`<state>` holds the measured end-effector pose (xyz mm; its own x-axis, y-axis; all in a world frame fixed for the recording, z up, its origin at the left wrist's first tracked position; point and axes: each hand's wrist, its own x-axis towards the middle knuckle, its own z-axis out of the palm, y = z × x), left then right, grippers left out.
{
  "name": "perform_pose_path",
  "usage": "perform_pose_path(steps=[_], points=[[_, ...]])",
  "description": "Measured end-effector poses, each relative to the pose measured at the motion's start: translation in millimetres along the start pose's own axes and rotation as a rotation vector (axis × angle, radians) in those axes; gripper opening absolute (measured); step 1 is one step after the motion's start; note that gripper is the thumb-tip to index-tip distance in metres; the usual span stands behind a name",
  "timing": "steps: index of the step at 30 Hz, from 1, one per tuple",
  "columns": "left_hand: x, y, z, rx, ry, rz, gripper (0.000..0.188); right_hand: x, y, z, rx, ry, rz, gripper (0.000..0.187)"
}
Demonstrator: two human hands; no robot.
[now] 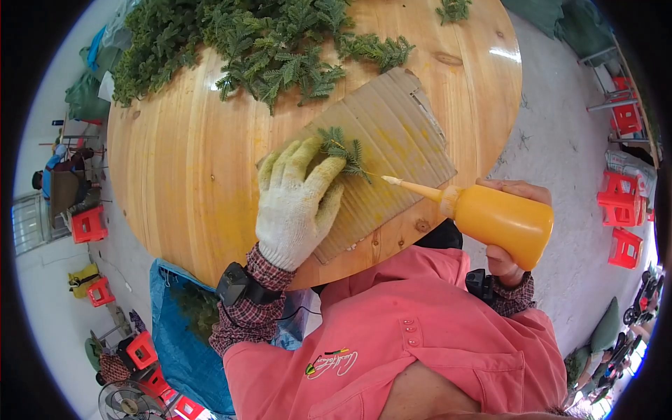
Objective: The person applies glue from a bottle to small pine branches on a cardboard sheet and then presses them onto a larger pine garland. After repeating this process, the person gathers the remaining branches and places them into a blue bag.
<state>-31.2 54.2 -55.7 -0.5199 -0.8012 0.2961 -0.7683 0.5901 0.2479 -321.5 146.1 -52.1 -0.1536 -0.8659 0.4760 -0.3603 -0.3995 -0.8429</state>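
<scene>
My left hand (297,199), in a white knit glove with yellow-green stained fingers, holds a small evergreen sprig (344,151) over a flat piece of corrugated cardboard (399,133) marked with yellow smears. In my bare right hand (505,260) is a yellow-orange squeeze bottle (507,222), tilted so that its long nozzle points left at the sprig. A thin yellowish line lies between the pale, crusted nozzle tip and the sprig's stem end. The bottle hides part of my right hand's fingers.
A heap of evergreen branches (280,45) covers the far left of the round wooden table (189,168). One loose sprig (453,10) lies at the far edge. A blue bag (171,336) with greenery hangs near the left edge. Red stools (620,199) and a seated person (59,178) are farther off.
</scene>
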Motion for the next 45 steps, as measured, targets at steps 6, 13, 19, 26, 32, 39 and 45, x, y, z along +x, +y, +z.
perform_pose_path(steps=[6,13,19,26,32,39,45], points=[[2,-3,-13,0.002,0.130,-0.036,0.031,-2,10,-15,0.097,0.091,0.082,0.072],[17,0,0,0.038,0.025,0.013,0.033,7,20,-11,0.581,0.089,0.376,0.069],[-2,-25,-35,0.251,0.193,-0.062,0.035,5,38,-7,0.658,0.057,0.377,0.059],[-32,-67,-83,0.507,0.068,-0.274,0.030,7,49,-1,0.664,0.055,0.379,0.053],[37,-42,-61,0.158,-0.007,-0.204,0.028,6,51,5,0.653,0.058,0.409,0.052],[103,-54,0,0.441,0.133,0.228,0.034,2,47,-5,0.661,0.117,0.414,0.052],[110,-68,10,0.463,0.085,0.246,0.036,1,53,-11,0.664,0.153,0.434,0.051]])
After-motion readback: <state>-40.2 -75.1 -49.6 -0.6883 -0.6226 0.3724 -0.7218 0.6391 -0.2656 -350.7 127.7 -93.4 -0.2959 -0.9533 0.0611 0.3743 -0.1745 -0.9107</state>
